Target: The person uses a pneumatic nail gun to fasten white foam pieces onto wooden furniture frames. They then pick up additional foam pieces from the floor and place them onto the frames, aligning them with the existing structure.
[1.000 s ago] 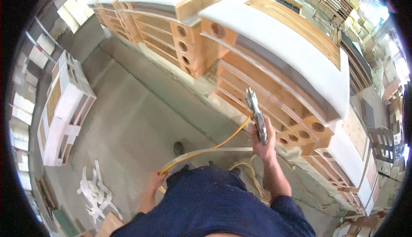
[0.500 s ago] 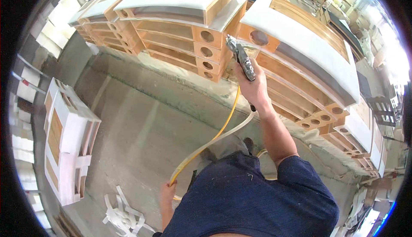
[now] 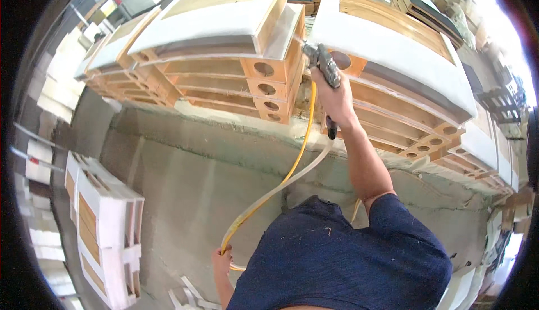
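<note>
While right hand [image 3: 336, 99] gripped spray gun [image 3: 325, 68] near facing ends of white-topped wooden frames [image 3: 213, 36], left hand [image 3: 222, 260] held yellow hose [image 3: 306, 136] and pale hose [image 3: 303, 172], well apart from gun; steady aim, even stroke, slack hoses likely served best.

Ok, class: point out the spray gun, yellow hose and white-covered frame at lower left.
Spray gun [image 3: 327, 69]: head view, on its grey body.
Yellow hose [image 3: 308, 129]: head view, on its upper stretch.
White-covered frame [image 3: 110, 224]: head view, on its white covering.

Downward head-worn fisheye view (left of a pair), shirt [image 3: 342, 251] close below, floor [image 3: 185, 203] farther.
</note>
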{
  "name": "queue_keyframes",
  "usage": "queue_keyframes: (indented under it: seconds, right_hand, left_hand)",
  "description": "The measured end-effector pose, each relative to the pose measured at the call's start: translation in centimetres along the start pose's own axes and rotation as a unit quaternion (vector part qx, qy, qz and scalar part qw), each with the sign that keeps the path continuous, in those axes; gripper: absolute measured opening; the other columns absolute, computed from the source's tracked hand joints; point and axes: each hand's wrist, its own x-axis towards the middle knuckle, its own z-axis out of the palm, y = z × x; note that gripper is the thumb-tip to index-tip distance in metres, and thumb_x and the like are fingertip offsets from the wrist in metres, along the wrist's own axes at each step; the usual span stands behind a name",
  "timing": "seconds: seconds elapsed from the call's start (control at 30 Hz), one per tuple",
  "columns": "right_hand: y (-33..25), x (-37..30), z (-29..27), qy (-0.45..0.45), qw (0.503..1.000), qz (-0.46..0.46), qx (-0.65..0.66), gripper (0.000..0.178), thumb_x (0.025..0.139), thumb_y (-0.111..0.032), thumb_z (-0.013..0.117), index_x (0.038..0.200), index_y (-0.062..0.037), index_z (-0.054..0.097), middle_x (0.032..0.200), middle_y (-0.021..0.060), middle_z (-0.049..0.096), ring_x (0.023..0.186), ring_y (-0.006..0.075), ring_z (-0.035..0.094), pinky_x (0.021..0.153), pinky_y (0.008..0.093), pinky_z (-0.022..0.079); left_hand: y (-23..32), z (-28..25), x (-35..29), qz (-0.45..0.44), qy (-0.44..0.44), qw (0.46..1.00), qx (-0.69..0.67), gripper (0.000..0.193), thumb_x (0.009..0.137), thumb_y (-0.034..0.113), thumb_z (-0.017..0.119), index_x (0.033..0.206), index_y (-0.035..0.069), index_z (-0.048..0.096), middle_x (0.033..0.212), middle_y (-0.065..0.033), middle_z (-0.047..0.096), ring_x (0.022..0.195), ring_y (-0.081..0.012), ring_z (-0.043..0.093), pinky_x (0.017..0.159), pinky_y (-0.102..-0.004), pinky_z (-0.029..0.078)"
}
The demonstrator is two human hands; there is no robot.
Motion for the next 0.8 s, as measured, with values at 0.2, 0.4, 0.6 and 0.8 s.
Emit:
queue_keyframes:
  seconds: [0.2, 0.4, 0.6, 0.8]
  right_hand:
    - [1.3, 5.9, 1.3, 0.051, 0.996, 0.025, 0.073, 0.029, 0.090, -0.028, 0.060, 0.092, 0.0011, 0.058, 0.069, 0.0015, 0.050, 0.069, 0.0101, 0.046, 0.065, 0.0292, 0.043]
    - [0.3, 9.5, 2.2, 0.102, 0.990, 0.061, 0.073, 0.027, 0.090, -0.027, 0.061, 0.094, -0.0003, 0.058, 0.070, 0.0006, 0.050, 0.068, 0.0087, 0.044, 0.062, 0.0283, 0.041]
    - [0.0, 10.3, 3.6, 0.130, 0.985, 0.074, 0.081, 0.026, 0.091, -0.025, 0.060, 0.095, 0.0006, 0.059, 0.068, 0.0002, 0.050, 0.066, 0.0089, 0.044, 0.062, 0.0289, 0.042]
    - [0.7, 7.2, 4.1, 0.153, 0.981, 0.078, 0.091, 0.028, 0.089, -0.025, 0.063, 0.097, 0.0008, 0.062, 0.068, -0.0002, 0.052, 0.068, 0.0089, 0.044, 0.064, 0.0279, 0.043]
  left_hand:
    - [11.0, -1.6, 5.4, 0.030, -0.031, 0.999, -0.019, 0.024, 0.083, 0.024, 0.071, 0.073, 0.006, 0.059, 0.054, 0.0012, 0.048, 0.044, -0.0082, 0.045, 0.042, -0.0258, 0.036]
    - [21.7, -5.5, 9.9, 0.112, -0.013, 0.990, 0.082, 0.024, 0.085, 0.021, 0.068, 0.070, 0.006, 0.058, 0.052, 0.0024, 0.046, 0.042, -0.0073, 0.043, 0.040, -0.0245, 0.032]
    - [26.0, -6.9, 14.5, 0.105, -0.071, 0.989, 0.070, 0.023, 0.086, 0.017, 0.066, 0.068, 0.007, 0.055, 0.054, 0.0044, 0.043, 0.044, -0.0056, 0.041, 0.040, -0.0244, 0.032]
    - [25.0, -9.8, 20.4, 0.102, -0.110, 0.981, 0.126, 0.026, 0.085, 0.018, 0.068, 0.065, 0.007, 0.054, 0.053, 0.0040, 0.044, 0.043, -0.0065, 0.042, 0.041, -0.0246, 0.033]
